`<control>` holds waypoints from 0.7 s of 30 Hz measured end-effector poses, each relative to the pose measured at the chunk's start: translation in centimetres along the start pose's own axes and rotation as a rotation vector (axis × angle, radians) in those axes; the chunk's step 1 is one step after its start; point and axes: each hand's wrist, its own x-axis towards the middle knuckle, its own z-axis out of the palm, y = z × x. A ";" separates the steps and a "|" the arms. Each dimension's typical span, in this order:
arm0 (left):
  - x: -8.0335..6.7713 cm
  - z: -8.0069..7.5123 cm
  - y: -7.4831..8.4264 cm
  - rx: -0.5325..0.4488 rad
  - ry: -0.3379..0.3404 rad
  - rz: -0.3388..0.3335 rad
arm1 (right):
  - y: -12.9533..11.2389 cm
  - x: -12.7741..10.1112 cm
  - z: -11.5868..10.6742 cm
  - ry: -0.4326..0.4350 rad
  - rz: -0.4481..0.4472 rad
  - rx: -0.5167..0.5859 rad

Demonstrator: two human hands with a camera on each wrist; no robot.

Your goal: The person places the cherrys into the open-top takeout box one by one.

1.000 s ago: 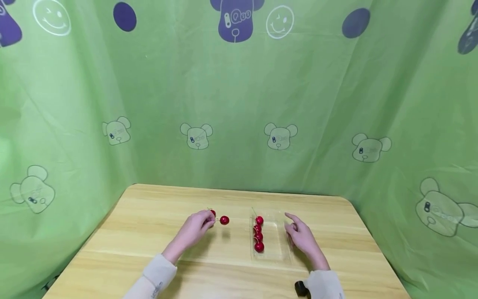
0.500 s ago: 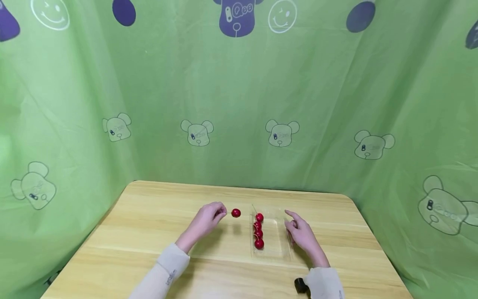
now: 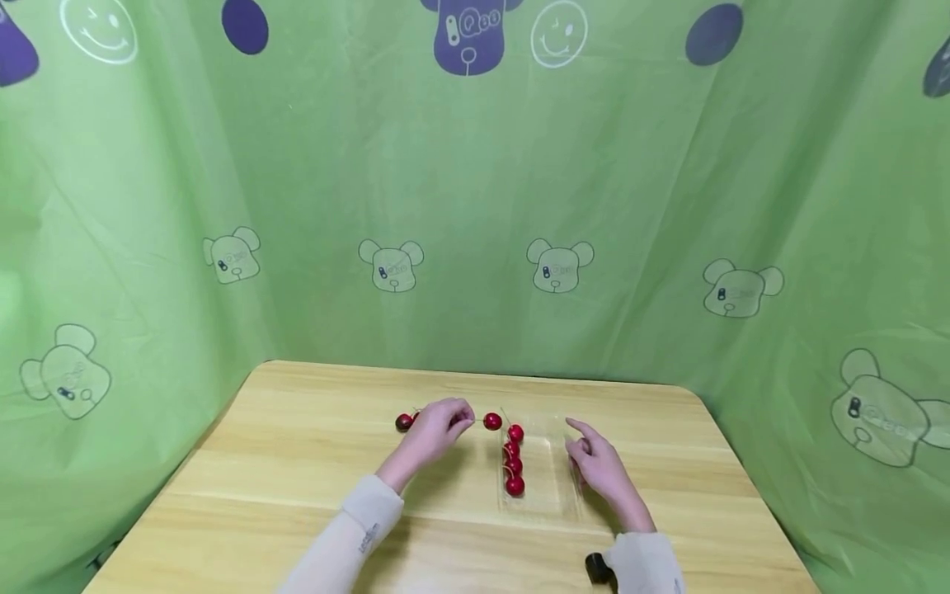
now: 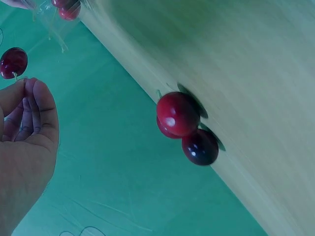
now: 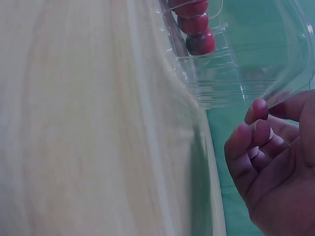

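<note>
My left hand (image 3: 434,431) pinches a red cherry (image 3: 492,421) by its stem, above the table just left of a clear plastic box (image 3: 547,510). In the left wrist view that cherry (image 4: 13,63) sticks out beyond the fingertips. Several cherries (image 3: 514,467) stand in a column along the box's left side; the top one has its stem pointing up. At the box's right edge, my right hand (image 3: 603,472) holds the rim between thumb and fingers, with the index finger stretched out. The right wrist view shows this hand (image 5: 280,162) close against the box wall (image 5: 211,93).
Loose cherries (image 3: 403,422) lie on the wooden table (image 3: 297,462) behind my left hand, partly hidden by it; the left wrist view shows them clustered (image 4: 178,114). A black object (image 3: 597,568) is at the right cuff. Green printed curtain (image 3: 475,330) surrounds the table.
My left hand has carried the cherry rightward from beside the loose cherries to the box's left edge. The loose cherries have come into view behind it. The right hand stays at the box.
</note>
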 end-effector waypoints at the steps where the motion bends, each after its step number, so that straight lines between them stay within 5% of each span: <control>1: 0.1 0.1 0.1 -0.004 -0.003 -0.002 | -0.1 0.0 0.0 -0.001 -0.004 -0.002; 21: 2.0 1.8 1.0 -0.007 -0.050 0.001 | -0.5 -0.2 0.2 -0.013 -0.012 0.021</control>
